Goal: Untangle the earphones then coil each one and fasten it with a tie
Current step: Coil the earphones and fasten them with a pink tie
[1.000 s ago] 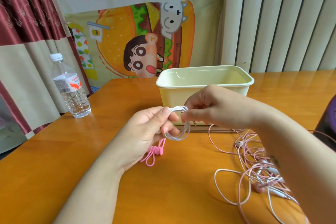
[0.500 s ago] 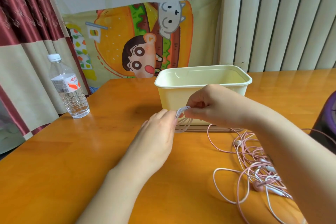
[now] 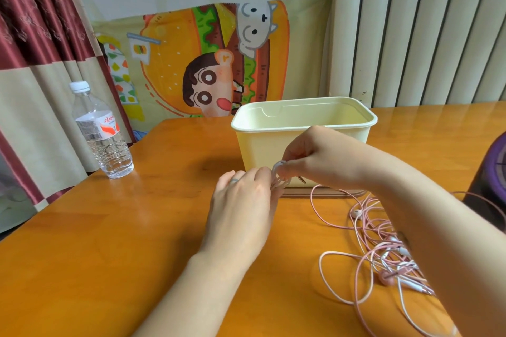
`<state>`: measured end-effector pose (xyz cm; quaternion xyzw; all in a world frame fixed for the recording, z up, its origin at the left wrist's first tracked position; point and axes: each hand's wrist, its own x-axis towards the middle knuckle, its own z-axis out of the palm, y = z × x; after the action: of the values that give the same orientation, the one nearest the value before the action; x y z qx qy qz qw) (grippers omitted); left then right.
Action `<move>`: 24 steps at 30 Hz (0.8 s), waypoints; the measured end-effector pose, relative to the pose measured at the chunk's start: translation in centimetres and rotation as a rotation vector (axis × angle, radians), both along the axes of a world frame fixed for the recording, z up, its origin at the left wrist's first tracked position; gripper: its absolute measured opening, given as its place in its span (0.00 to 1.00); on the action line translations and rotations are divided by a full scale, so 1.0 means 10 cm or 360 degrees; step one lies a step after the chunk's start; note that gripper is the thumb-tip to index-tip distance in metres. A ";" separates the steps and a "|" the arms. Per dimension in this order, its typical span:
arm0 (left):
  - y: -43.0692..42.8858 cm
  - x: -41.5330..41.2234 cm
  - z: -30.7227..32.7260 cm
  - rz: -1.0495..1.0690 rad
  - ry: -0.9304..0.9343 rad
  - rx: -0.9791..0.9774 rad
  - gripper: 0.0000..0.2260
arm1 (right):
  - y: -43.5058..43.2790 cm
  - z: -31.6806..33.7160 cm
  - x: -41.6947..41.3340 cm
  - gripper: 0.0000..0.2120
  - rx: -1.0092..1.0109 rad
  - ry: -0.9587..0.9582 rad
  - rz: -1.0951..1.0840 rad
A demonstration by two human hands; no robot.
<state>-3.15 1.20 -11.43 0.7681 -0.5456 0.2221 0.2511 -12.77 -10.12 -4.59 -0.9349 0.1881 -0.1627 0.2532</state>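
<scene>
My right hand (image 3: 315, 157) pinches the top of a small coil of white earphone cable (image 3: 279, 172), held just above the orange table in front of the cream box. My left hand (image 3: 241, 210) lies palm down beside it, its fingertips against the coil's lower strands. What its fingers do underneath is hidden, and no pink tie shows. A tangle of pink and white earphones (image 3: 383, 241) sprawls on the table at the right, partly under my right forearm.
An open cream plastic box (image 3: 301, 117) stands behind my hands on its lid (image 3: 323, 194). A clear water bottle (image 3: 101, 131) stands at the table's left edge. A dark purple object (image 3: 490, 180) sits at the right edge.
My left hand let go of the coil, turned palm down and dropped toward the table, covering the pink tie. My right hand kept its pinch on the coil.
</scene>
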 end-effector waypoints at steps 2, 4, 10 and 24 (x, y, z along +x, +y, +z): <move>-0.01 -0.01 -0.02 0.0027 -0.0022 0.0049 0.07 | 0.00 -0.02 0.01 0.17 -0.0028 0.0037 -0.0015; -0.01 -0.03 -0.05 0.0058 -0.0037 0.0126 0.05 | 0.01 -0.03 0.01 0.13 -0.0080 0.0110 -0.0001; 0.04 -0.04 -0.04 -0.0080 0.0265 0.0314 0.10 | -0.03 -0.02 -0.08 0.10 -0.0063 0.0441 0.0109; 0.17 0.14 0.12 -0.0535 0.1583 0.0234 0.15 | -0.07 -0.11 -0.04 0.26 0.0503 0.0366 0.0446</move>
<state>-1.72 2.92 -10.24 0.6981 -0.4903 -0.2513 0.4573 -13.20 -10.86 -5.64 -0.9130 0.1071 0.0131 0.3933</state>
